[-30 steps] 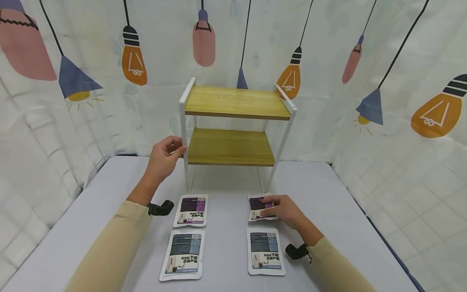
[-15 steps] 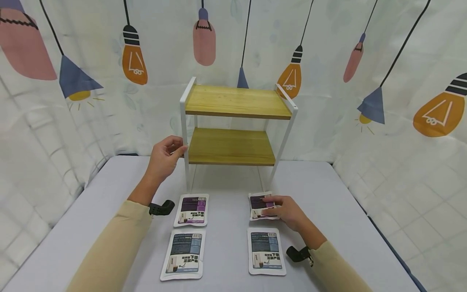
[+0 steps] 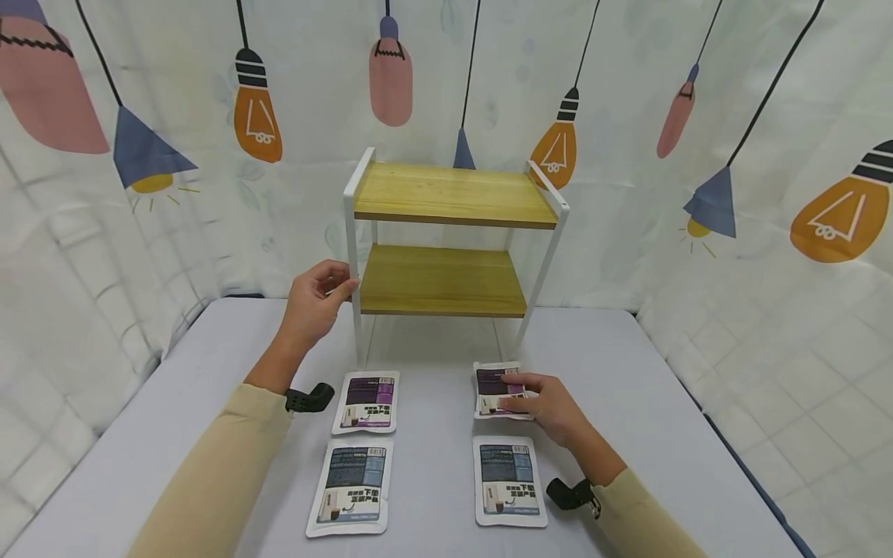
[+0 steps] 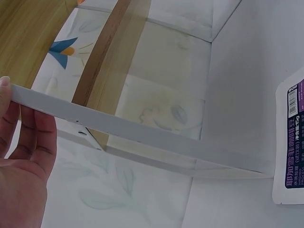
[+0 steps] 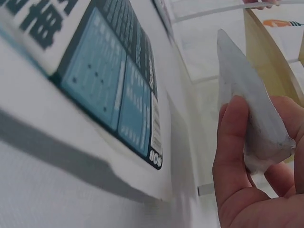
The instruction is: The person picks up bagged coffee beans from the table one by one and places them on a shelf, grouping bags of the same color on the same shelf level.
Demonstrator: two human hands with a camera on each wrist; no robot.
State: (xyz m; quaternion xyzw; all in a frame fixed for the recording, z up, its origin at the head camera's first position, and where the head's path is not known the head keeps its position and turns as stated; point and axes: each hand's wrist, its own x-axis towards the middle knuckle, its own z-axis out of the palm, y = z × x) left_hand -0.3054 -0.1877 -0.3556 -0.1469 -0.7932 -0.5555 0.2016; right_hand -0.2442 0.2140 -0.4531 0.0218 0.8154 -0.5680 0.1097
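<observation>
My left hand (image 3: 314, 302) grips the white left front leg of a small two-tier shelf (image 3: 446, 194) with wooden boards. In the left wrist view, the fingers are around that white frame bar (image 4: 142, 133). My right hand (image 3: 554, 411) pinches the right edge of a white coffee bean pouch (image 3: 490, 391) with a purple label. Seen from the right wrist, this pouch (image 5: 254, 109) is tilted edge-on between thumb and fingers, off the table. A matching purple pouch (image 3: 366, 403) lies flat at the left, in front of the shelf.
Two white pouches with blue labels lie nearer to me, a left one (image 3: 349, 488) and a right one (image 3: 511, 480). They rest on a white-covered table (image 3: 432, 465). Behind the shelf hangs a lamp-patterned curtain (image 3: 314, 116).
The purple pouch in my right hand has shifted slightly away from me, toward the shelf. My left hand stays on the shelf leg.
</observation>
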